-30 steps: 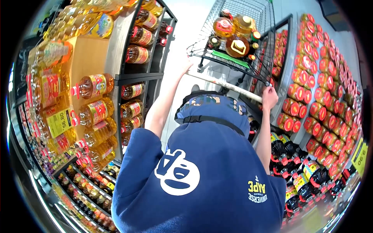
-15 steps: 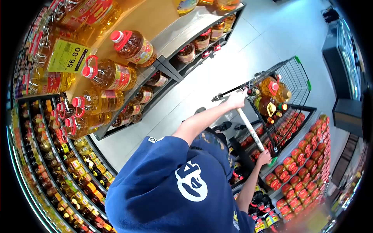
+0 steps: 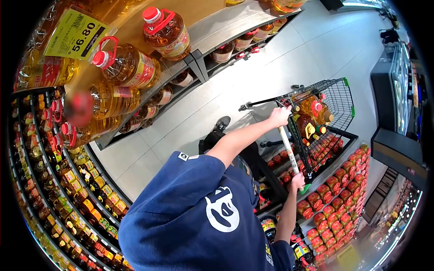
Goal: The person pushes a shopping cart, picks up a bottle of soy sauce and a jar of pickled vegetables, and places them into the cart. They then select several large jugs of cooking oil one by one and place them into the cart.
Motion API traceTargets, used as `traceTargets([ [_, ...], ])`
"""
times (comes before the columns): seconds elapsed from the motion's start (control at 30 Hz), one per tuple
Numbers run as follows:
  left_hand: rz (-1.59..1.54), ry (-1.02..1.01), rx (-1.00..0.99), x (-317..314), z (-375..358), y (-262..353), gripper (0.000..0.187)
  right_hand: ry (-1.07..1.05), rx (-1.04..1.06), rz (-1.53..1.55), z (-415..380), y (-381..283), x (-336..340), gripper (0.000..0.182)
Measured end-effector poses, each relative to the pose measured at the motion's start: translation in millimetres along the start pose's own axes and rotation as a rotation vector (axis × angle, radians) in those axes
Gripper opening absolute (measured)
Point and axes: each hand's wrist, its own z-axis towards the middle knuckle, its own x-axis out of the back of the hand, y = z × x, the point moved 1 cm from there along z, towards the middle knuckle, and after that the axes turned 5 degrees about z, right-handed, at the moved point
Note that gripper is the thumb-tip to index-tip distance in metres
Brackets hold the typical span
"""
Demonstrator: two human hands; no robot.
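Observation:
Both hands hold the pale handle bar of a wire shopping cart with green corner pieces. My left hand is closed round the upper end of the bar as seen here. My right hand is wrapped round the lower end, close to a green end piece. Inside the cart lie a large bottle of golden oil with a red cap and several smaller, darker bottles. Part of the cart's frame is hidden behind my left hand.
A display stand at upper left carries large oil bottles and a green 56.80 price sign. Curved shelves of bottles line the left. Red-lidded jars are stacked right of the cart. Grey floor tiles run between.
The oil stand and its price sign have shifted left in view and appear nearer. The jar stack has shifted left too. One shoe shows more plainly. Both hands still hold the handle.

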Motion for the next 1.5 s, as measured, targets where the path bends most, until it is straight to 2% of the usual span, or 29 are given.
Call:
traceTargets([
  [0.03,0.008,0.034,-0.015,0,-1,0,0.043,-0.042,0.008,0.009,1,-2,3,0.051],
  [0.13,-0.006,0.027,-0.025,-1,0,-1,0.042,-0.228,-0.049,0.032,6,-5,19,0.055],
  [0.2,-0.023,0.039,-0.019,-5,4,-2,0.039,-0.223,-0.056,0.064,6,-5,24,0.056],
  [0.27,-0.004,-0.005,-0.015,0,4,-1,0.037,-0.401,-0.100,0.028,12,-7,30,0.060],
  [0.33,0.023,0.003,-0.039,-1,6,-1,0.038,-0.402,-0.072,0.021,16,0,17,0.061],
  [0.4,0.088,0.008,-0.024,-10,14,-1,0.039,-0.470,-0.119,-0.009,9,-16,43,0.057],
  [0.5,0.089,-0.012,-0.045,-9,18,-1,0.048,-0.426,-0.116,0.043,14,-10,34,0.055],
  [0.53,0.092,0.000,-0.031,-13,20,-3,0.052,-0.280,-0.128,0.070,15,-8,24,0.049],
  [0.63,0.018,0.003,-0.078,-17,25,-7,0.060,-0.227,-0.153,0.114,14,-6,19,0.048],
  [0.67,-0.097,-0.008,-0.080,-19,25,-12,0.061,-0.197,-0.154,0.125,15,-8,18,0.048],
  [0.77,-0.120,0.087,-0.150,-17,22,-9,0.057,-0.088,-0.073,0.142,14,-6,14,0.045],
  [0.87,-0.108,-0.077,-0.004,-3,21,4,0.054,0.006,-0.004,0.145,14,-5,12,0.045],
  [1.03,-0.020,-0.039,-0.030,-6,28,3,0.047,-0.060,-0.016,0.164,22,-5,14,0.047],
  [1.13,0.052,0.005,-0.017,-11,30,3,0.044,-0.104,0.096,0.190,24,6,11,0.048],
  [1.2,0.115,0.064,-0.029,-17,37,-1,0.041,-0.130,0.214,0.255,31,9,10,0.048],
  [1.27,0.105,0.216,-0.097,-47,59,-33,0.041,-0.143,0.155,0.325,40,13,3,0.049],
  [1.3,0.033,0.114,-0.010,-50,67,-40,0.044,-0.143,0.160,0.340,42,12,5,0.049],
  [1.33,0.056,0.026,0.114,-6,31,34,0.045,-0.151,0.165,0.351,40,12,9,0.049],
  [1.4,0.061,0.007,0.130,-9,30,37,0.045,-0.176,0.141,0.356,38,9,23,0.047],
  [1.47,0.298,0.072,0.057,-17,42,22,0.046,-0.152,0.080,0.411,38,8,22,0.043],
  [1.5,0.332,0.070,0.048,-16,45,25,0.047,-0.076,0.108,0.496,35,8,21,0.040],
])
